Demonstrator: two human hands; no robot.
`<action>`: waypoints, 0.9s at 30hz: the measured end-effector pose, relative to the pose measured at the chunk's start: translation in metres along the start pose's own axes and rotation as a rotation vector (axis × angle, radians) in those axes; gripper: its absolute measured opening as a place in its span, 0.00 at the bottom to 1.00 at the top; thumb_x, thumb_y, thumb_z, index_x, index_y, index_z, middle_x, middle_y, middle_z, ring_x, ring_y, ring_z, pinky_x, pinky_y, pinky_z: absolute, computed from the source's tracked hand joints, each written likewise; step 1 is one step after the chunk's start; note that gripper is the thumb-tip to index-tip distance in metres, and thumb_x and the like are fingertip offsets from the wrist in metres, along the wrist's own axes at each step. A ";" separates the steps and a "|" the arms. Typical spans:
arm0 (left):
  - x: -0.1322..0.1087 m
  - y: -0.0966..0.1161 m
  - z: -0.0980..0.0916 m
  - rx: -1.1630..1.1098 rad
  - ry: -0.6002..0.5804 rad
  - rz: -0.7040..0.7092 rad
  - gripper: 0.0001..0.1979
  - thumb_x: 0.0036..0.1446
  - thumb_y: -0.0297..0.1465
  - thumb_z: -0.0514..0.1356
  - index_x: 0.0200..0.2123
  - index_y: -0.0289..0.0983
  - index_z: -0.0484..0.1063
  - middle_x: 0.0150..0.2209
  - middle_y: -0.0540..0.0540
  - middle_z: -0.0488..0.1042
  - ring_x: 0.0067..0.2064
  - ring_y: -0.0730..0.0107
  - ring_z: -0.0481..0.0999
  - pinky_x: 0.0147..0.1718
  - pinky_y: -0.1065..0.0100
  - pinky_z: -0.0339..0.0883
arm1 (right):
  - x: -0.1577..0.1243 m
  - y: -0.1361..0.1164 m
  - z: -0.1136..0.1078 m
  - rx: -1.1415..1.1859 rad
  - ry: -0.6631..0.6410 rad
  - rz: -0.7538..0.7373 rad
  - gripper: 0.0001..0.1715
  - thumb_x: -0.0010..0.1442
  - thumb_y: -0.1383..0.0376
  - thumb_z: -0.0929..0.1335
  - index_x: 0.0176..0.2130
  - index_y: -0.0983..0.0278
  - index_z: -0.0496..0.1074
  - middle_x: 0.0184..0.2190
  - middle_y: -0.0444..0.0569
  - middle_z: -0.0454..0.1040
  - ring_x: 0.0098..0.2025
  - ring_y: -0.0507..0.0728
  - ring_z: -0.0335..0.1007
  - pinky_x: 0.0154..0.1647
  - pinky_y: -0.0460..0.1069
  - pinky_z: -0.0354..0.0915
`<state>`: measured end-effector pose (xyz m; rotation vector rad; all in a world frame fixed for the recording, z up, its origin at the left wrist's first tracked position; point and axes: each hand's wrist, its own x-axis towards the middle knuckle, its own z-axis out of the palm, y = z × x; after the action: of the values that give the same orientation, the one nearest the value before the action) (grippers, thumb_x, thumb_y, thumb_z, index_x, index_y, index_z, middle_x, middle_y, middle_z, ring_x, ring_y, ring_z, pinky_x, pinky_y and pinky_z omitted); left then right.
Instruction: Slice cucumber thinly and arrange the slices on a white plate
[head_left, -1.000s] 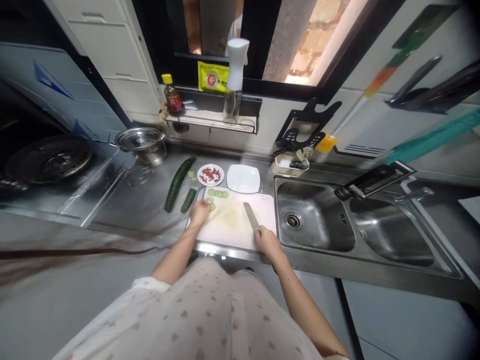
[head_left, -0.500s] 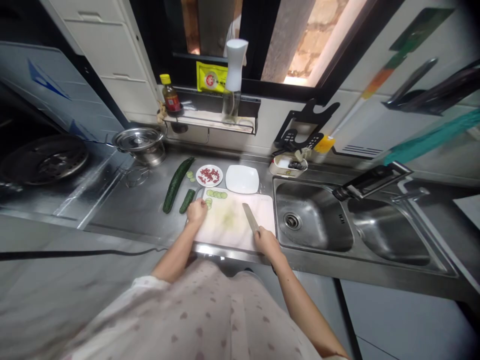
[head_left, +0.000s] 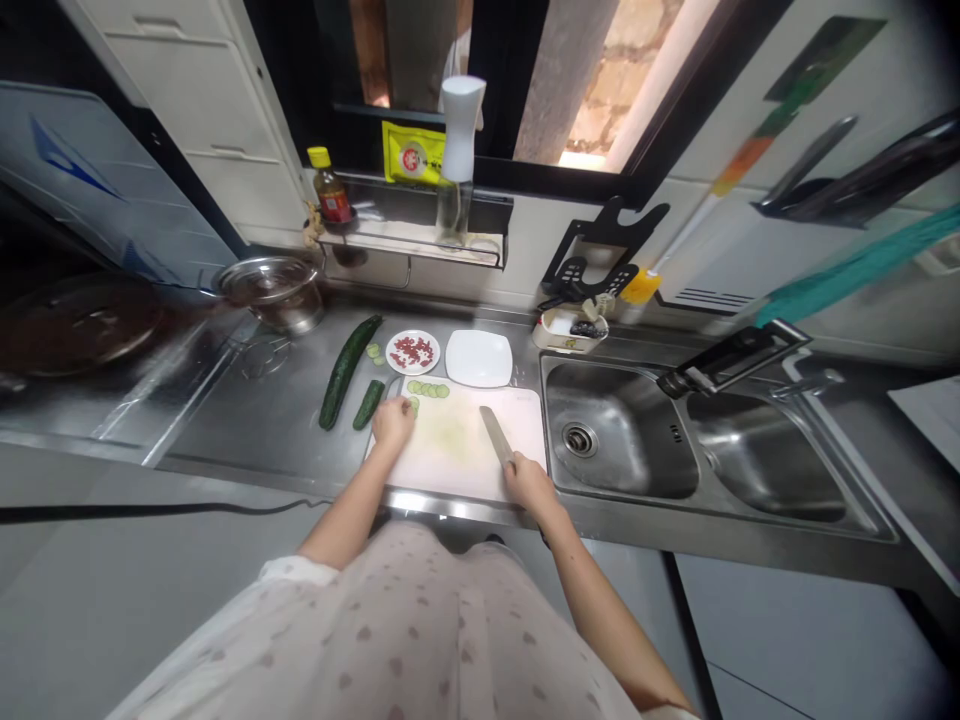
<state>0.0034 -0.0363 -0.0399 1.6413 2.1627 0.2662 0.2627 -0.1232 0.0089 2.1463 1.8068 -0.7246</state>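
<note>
My right hand (head_left: 531, 483) is closed around the handle of a kitchen knife (head_left: 495, 435), its blade slanting up and left over the white cutting board (head_left: 517, 415). At the board's left edge my left hand (head_left: 392, 424) has its fingers curled in a pinch on a cucumber slice (head_left: 414, 405), which they partly hide. Above it a short overlapping row of cucumber slices (head_left: 429, 390) lies near the board's top edge. A cut cucumber piece (head_left: 368, 404) rests left of this hand, and a long whole cucumber (head_left: 349, 372) lies farther left.
Behind the board stand a small plate with chopped red bits (head_left: 412, 367) and a white square plate (head_left: 478, 358). A double sink (head_left: 622, 430) adjoins on the right. A lidded steel pot (head_left: 274, 290) stands back left; a rack (head_left: 412, 250) holds bottles.
The view has shifted slightly, moving the scene a little left. My left hand remains at the cucumber slices on the board, and the knife stays in my right hand.
</note>
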 end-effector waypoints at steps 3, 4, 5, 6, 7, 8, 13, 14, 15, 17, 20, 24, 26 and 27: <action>0.007 0.012 0.003 -0.021 0.056 0.088 0.15 0.59 0.33 0.52 0.44 0.40 0.75 0.45 0.42 0.74 0.47 0.61 0.72 0.45 0.67 0.64 | -0.001 -0.002 -0.003 -0.014 -0.029 0.014 0.18 0.66 0.61 0.56 0.48 0.64 0.68 0.44 0.57 0.75 0.45 0.57 0.72 0.36 0.46 0.59; 0.011 0.017 0.004 -0.024 0.056 0.113 0.15 0.58 0.32 0.52 0.44 0.41 0.75 0.45 0.42 0.74 0.47 0.60 0.72 0.46 0.66 0.64 | -0.001 -0.003 -0.003 -0.016 -0.034 0.014 0.18 0.66 0.61 0.56 0.48 0.65 0.68 0.44 0.57 0.75 0.45 0.57 0.72 0.36 0.46 0.60; 0.015 0.022 0.005 -0.025 0.052 0.138 0.15 0.57 0.31 0.53 0.45 0.41 0.75 0.46 0.42 0.74 0.48 0.59 0.72 0.47 0.65 0.63 | -0.001 -0.003 -0.003 -0.016 -0.035 0.012 0.18 0.66 0.61 0.56 0.48 0.65 0.68 0.44 0.57 0.75 0.45 0.57 0.72 0.36 0.46 0.60; 0.019 0.026 0.006 -0.025 0.042 0.161 0.16 0.57 0.30 0.53 0.46 0.41 0.75 0.47 0.42 0.73 0.48 0.59 0.71 0.48 0.65 0.63 | -0.001 -0.003 -0.003 -0.016 -0.033 0.009 0.18 0.66 0.61 0.56 0.48 0.65 0.68 0.44 0.57 0.75 0.45 0.57 0.72 0.36 0.46 0.60; 0.022 0.030 0.007 -0.024 0.029 0.180 0.16 0.57 0.30 0.54 0.47 0.41 0.74 0.48 0.42 0.73 0.49 0.59 0.71 0.49 0.64 0.62 | -0.001 -0.003 -0.003 -0.015 -0.031 0.006 0.18 0.66 0.61 0.56 0.47 0.65 0.68 0.44 0.57 0.75 0.45 0.57 0.72 0.37 0.46 0.60; 0.026 0.034 0.007 -0.020 0.013 0.197 0.17 0.57 0.30 0.54 0.48 0.42 0.74 0.48 0.42 0.73 0.49 0.59 0.70 0.49 0.64 0.62 | -0.001 -0.003 -0.003 -0.014 -0.028 0.005 0.18 0.66 0.61 0.56 0.47 0.65 0.68 0.44 0.57 0.75 0.45 0.57 0.72 0.37 0.46 0.60; 0.035 0.050 0.008 0.052 -0.026 0.252 0.17 0.60 0.36 0.52 0.50 0.42 0.72 0.47 0.41 0.71 0.50 0.59 0.69 0.48 0.64 0.62 | 0.000 -0.002 0.000 0.000 -0.017 0.007 0.18 0.66 0.62 0.56 0.47 0.65 0.68 0.43 0.56 0.75 0.45 0.57 0.72 0.37 0.46 0.60; 0.035 0.053 0.008 0.073 -0.026 0.259 0.17 0.60 0.36 0.52 0.50 0.42 0.72 0.47 0.41 0.71 0.50 0.58 0.69 0.48 0.64 0.62 | 0.000 -0.001 0.000 0.004 -0.017 0.006 0.18 0.66 0.62 0.56 0.47 0.64 0.68 0.43 0.56 0.75 0.45 0.57 0.72 0.37 0.46 0.60; 0.036 0.055 0.008 0.096 -0.028 0.265 0.17 0.61 0.37 0.51 0.49 0.41 0.72 0.47 0.40 0.70 0.49 0.58 0.69 0.47 0.63 0.63 | 0.001 -0.001 0.001 0.007 -0.019 0.005 0.18 0.66 0.62 0.55 0.47 0.65 0.68 0.43 0.56 0.75 0.44 0.57 0.72 0.37 0.46 0.59; 0.037 0.059 0.009 0.143 -0.037 0.267 0.16 0.61 0.36 0.51 0.47 0.40 0.74 0.46 0.39 0.70 0.49 0.57 0.69 0.46 0.63 0.63 | 0.002 0.000 0.001 0.009 -0.024 0.002 0.18 0.66 0.63 0.55 0.47 0.65 0.68 0.43 0.56 0.75 0.44 0.57 0.72 0.36 0.47 0.59; 0.038 0.061 0.009 0.185 -0.042 0.285 0.15 0.61 0.36 0.51 0.43 0.39 0.75 0.45 0.39 0.69 0.48 0.57 0.69 0.45 0.63 0.63 | 0.003 0.001 0.003 0.006 -0.028 0.000 0.19 0.66 0.63 0.55 0.48 0.65 0.68 0.43 0.57 0.75 0.44 0.58 0.72 0.36 0.47 0.59; 0.038 0.062 0.008 0.171 -0.012 0.317 0.13 0.60 0.32 0.52 0.43 0.39 0.75 0.45 0.40 0.70 0.48 0.58 0.69 0.43 0.64 0.63 | 0.004 0.001 0.003 0.005 -0.035 0.005 0.18 0.66 0.63 0.55 0.48 0.64 0.68 0.43 0.56 0.75 0.44 0.57 0.72 0.35 0.47 0.59; 0.037 0.063 0.007 0.144 0.003 0.314 0.13 0.60 0.31 0.52 0.43 0.40 0.75 0.45 0.40 0.71 0.48 0.59 0.70 0.43 0.65 0.63 | 0.004 0.001 0.003 0.002 -0.035 0.005 0.18 0.66 0.63 0.55 0.48 0.64 0.68 0.43 0.56 0.75 0.44 0.57 0.72 0.35 0.46 0.58; 0.037 0.064 0.007 0.124 0.009 0.307 0.13 0.59 0.31 0.53 0.42 0.40 0.75 0.45 0.41 0.72 0.48 0.59 0.70 0.43 0.65 0.63 | 0.004 0.001 0.003 0.000 -0.035 0.003 0.18 0.66 0.64 0.55 0.48 0.64 0.68 0.43 0.56 0.75 0.44 0.56 0.72 0.35 0.46 0.58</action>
<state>0.0539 0.0165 -0.0290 2.0470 1.9614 0.2309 0.2637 -0.1214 0.0045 2.1225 1.7849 -0.7568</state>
